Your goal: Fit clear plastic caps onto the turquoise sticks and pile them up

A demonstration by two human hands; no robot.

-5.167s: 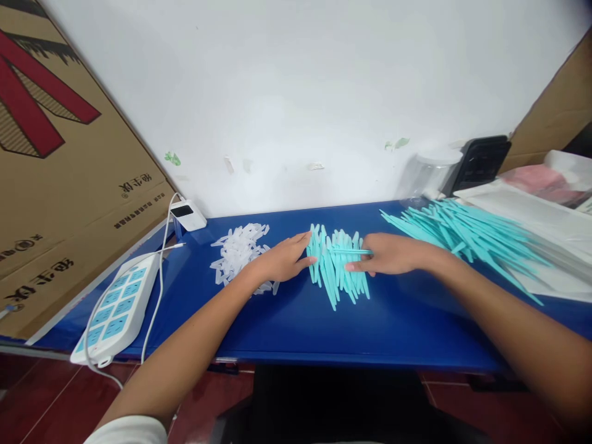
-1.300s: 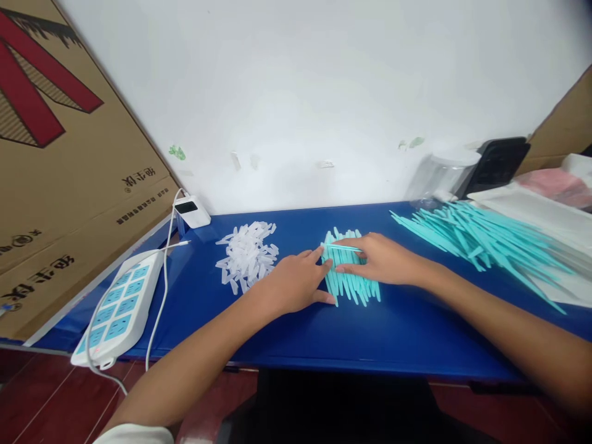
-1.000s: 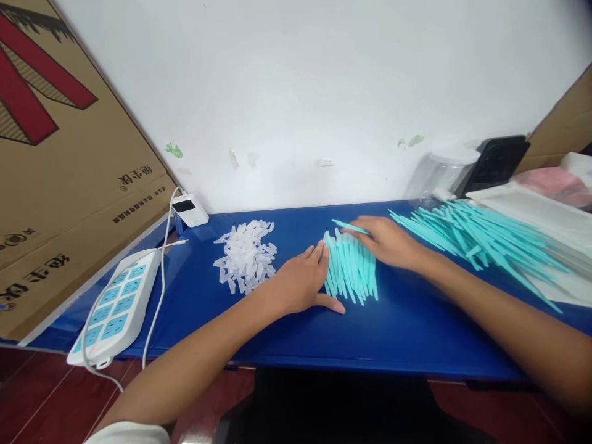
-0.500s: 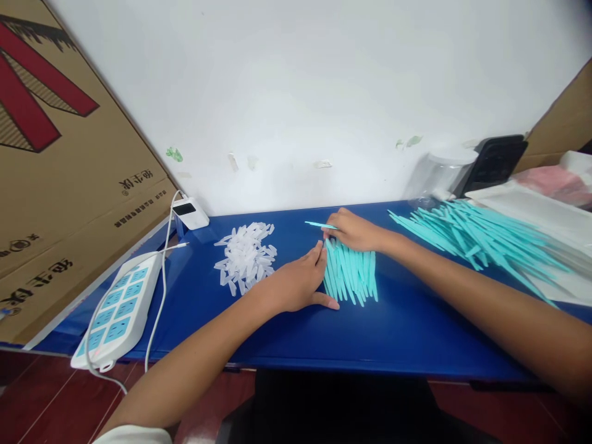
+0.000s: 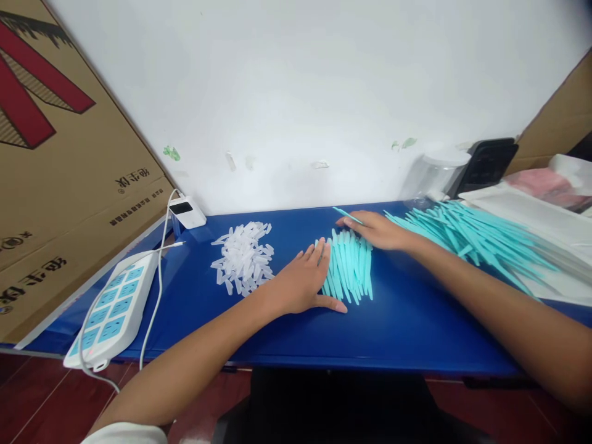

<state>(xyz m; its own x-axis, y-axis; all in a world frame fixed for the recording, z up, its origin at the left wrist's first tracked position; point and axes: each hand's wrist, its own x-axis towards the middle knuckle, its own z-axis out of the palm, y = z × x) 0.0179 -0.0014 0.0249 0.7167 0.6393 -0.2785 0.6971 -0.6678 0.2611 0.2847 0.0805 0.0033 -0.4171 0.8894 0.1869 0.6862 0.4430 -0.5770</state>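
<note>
While the table (image 5: 393,333) bears sticks (image 5: 350,268), red tiles (image 5: 34,394) show.

Right grip (image 5: 375,229): shifted rightward | held stick (image 5: 342,213): slants more than moments ago | teal stick row (image 5: 348,265): straighter than earlier

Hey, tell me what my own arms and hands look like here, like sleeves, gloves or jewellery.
Your left hand and right hand are bare, with no gloves or rings showing. The left arm has a white sleeve at the picture's bottom edge. No sleeve, watch or bracelet shows on the right arm.
</note>
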